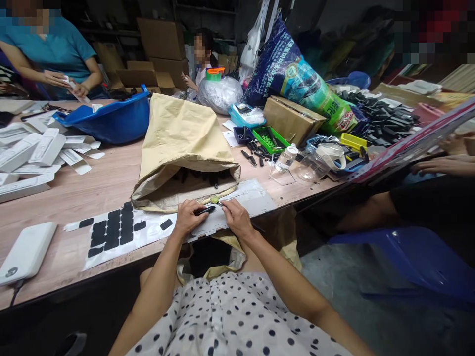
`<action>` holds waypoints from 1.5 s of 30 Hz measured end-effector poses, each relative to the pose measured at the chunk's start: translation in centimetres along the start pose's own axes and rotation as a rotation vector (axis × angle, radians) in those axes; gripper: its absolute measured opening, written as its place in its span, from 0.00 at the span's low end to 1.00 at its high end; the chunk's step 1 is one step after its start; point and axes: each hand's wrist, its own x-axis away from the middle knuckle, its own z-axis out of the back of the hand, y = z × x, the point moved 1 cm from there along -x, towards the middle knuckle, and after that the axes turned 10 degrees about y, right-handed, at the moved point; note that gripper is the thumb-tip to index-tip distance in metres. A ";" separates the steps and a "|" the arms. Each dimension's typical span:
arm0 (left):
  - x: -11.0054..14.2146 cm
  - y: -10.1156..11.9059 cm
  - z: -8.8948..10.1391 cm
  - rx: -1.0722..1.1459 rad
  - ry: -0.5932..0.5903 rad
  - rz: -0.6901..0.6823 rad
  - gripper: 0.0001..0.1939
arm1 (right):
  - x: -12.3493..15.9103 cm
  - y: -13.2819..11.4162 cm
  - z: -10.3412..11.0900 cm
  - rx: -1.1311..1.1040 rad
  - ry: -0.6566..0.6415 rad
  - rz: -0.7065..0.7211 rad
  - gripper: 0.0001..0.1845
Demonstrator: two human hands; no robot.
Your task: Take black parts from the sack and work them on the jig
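My left hand (190,217) is closed on a small black pen-shaped piece (206,210), which points to the right over a pale grey board (256,198). My right hand (237,217) pinches a thin tool whose shaft is mostly hidden by the fingers. At or just behind its tip is a small round yellow-green piece (214,200); I cannot tell whether they are joined. Both hands rest low before the open mouth of a tan sack (185,133), with dark pieces inside. Left of my hands lies a white sheet (148,236) bearing black rounded stickers (120,225).
A white power bank (27,253) lies at the table's left, with white boxes (46,147) and a blue basin (107,121) beyond. To the right stand a green tray (270,140), a small bottle (286,157) and a clear jug (319,160). Other people sit around the table.
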 end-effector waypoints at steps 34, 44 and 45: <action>0.1 0.6 0.0 -0.032 0.001 0.012 0.09 | -2.9 5.4 0.9 0.342 -0.052 0.070 0.15; 0.4 1.0 0.5 -0.051 0.004 -0.036 0.06 | -2.6 6.4 0.0 0.333 -0.005 0.000 0.13; 0.9 1.3 0.6 -0.047 0.011 -0.065 0.06 | -2.6 6.4 0.0 0.333 -0.001 -0.005 0.13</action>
